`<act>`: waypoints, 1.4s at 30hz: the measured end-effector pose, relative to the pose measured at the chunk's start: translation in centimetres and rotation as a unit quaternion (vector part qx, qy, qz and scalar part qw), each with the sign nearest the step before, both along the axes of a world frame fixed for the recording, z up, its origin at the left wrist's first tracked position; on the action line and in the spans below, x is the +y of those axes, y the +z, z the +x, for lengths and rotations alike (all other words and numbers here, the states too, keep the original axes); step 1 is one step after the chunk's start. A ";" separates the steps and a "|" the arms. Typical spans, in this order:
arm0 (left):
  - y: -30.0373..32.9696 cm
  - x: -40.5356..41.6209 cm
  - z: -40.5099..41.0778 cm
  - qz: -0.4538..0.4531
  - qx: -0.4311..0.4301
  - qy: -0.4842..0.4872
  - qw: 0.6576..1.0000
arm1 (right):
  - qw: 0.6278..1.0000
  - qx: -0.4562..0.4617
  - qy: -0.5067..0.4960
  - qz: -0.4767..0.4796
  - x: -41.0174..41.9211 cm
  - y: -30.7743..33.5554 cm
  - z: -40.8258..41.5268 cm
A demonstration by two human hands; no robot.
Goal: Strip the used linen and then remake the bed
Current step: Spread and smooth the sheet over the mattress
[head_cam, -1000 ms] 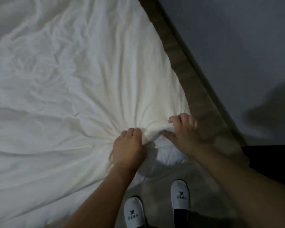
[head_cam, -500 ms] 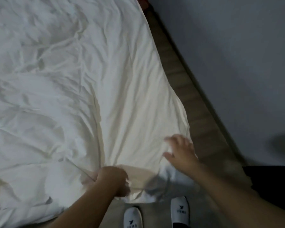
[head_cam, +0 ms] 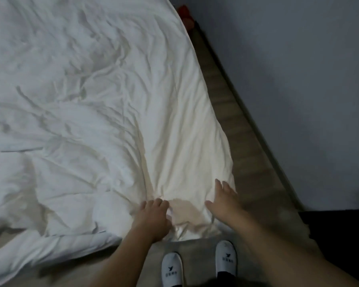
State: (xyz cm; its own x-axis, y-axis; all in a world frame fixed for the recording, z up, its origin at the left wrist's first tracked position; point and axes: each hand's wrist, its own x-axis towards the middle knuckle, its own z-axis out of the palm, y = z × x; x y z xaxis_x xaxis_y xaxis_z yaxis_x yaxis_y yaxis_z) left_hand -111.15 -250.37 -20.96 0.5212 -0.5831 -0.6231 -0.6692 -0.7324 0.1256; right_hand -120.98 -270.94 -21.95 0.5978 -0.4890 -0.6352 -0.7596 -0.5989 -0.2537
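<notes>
Two hands: left hand (head_cam: 153,218) grips sheet (head_cam: 104,112) corner.

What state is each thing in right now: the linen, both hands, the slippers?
Linen: white, rumpled, spread over the bed, corner bunched.
Left hand: fingers curled, gripping the bunched corner.
Right hand: fingers spread, lying on the linen's edge.
Slippers: white, on the feet, on the floor.

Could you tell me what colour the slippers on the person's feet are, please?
White slippers, each with a small dark logo; head view.
</notes>
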 end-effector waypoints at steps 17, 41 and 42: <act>18.9 17.1 4.7 -0.125 -0.181 0.189 0.957 | 0.980 -0.131 0.151 0.002 17.1 22.3 6.0; 3.2 46.1 23.9 0.048 -0.063 0.107 0.991 | 0.993 0.046 0.108 0.009 47.4 1.9 20.1; 1.0 46.8 24.5 0.052 -0.070 0.102 0.991 | 0.994 0.048 0.094 0.005 48.4 -0.1 20.9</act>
